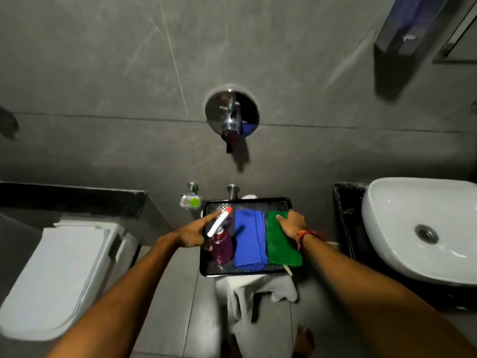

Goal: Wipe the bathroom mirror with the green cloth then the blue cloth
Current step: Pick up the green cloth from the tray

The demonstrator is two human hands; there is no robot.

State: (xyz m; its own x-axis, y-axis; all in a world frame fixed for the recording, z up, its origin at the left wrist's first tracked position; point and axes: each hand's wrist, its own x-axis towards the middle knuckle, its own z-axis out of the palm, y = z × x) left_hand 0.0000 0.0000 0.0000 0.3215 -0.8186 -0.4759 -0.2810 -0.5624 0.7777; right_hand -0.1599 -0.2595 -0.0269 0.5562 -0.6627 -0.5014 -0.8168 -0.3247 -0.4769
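Observation:
A black tray rests on a stand draped with white fabric, below me between the toilet and the basin. On it lie a pink spray bottle with a white and red nozzle, a folded blue cloth in the middle, and a folded green cloth at the right. My left hand wraps around the spray bottle's neck, forefinger stretched along the nozzle. My right hand lies on the green cloth's far end, fingers curled over its edge. The mirror's frame corner shows at the top right.
A white toilet with its lid down stands at the left. A white basin on a black counter is at the right. A chrome wall tap juts from the grey tiled wall above the tray. My bare feet show below.

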